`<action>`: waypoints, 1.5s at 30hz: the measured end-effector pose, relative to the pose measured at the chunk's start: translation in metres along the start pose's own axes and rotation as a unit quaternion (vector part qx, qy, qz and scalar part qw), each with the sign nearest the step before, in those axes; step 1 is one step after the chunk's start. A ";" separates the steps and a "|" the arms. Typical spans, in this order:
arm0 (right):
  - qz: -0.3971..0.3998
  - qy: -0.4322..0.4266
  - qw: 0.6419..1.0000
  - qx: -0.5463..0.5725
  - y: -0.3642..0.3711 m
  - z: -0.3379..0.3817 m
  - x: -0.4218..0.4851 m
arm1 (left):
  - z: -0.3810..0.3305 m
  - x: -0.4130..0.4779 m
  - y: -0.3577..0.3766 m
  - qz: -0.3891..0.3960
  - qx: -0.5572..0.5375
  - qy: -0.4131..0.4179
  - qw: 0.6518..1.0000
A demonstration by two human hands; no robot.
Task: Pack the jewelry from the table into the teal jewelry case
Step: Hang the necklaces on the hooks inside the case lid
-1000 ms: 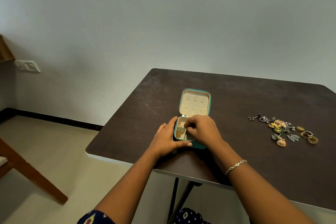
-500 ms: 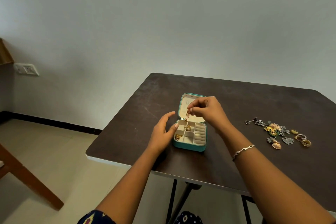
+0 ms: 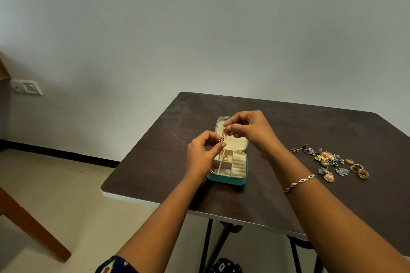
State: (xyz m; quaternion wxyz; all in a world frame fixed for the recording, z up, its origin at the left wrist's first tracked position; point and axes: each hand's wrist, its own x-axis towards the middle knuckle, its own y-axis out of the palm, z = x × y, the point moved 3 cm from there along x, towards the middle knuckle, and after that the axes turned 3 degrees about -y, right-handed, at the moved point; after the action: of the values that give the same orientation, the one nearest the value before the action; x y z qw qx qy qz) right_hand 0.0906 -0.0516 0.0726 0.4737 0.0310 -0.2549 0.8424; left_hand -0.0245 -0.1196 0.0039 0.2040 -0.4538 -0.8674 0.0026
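Note:
The teal jewelry case (image 3: 228, 179) lies open on the dark table (image 3: 277, 131), its cream lid upright at the back. Small gold pieces sit in its left compartments. A thin gold chain (image 3: 224, 136) hangs above the case. My right hand (image 3: 248, 127) pinches the chain's upper end in front of the lid. My left hand (image 3: 203, 153) pinches its lower end just over the case's left side. A heap of loose jewelry (image 3: 328, 159), earrings and rings, lies on the table to the right.
The table's near edge (image 3: 155, 200) runs close below the case, with black legs under it. A wooden furniture leg (image 3: 33, 226) stands on the tiled floor at the left. A wall socket (image 3: 26, 87) sits on the left wall.
My right hand lifted the gold chain out of the case and raised it. My left hand left the case's side and rose to pinch the chain's lower end.

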 end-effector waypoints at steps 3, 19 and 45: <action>0.000 0.005 1.000 0.018 -0.001 0.000 -0.003 | -0.004 0.002 -0.003 -0.002 -0.004 0.005 1.000; 0.016 0.165 0.951 0.261 0.006 -0.024 -0.018 | -0.037 0.010 -0.020 0.025 -0.153 -0.036 0.987; 0.061 0.174 0.956 0.228 -0.006 -0.032 -0.037 | -0.052 0.010 -0.026 0.004 -0.228 -0.091 0.969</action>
State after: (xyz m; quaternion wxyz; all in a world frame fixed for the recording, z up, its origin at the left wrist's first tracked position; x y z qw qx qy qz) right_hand 0.1215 -0.0636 0.0366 0.4390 -0.0245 0.0286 0.8977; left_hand -0.0308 -0.1365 0.0602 0.0151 -0.4896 -0.8583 -0.1532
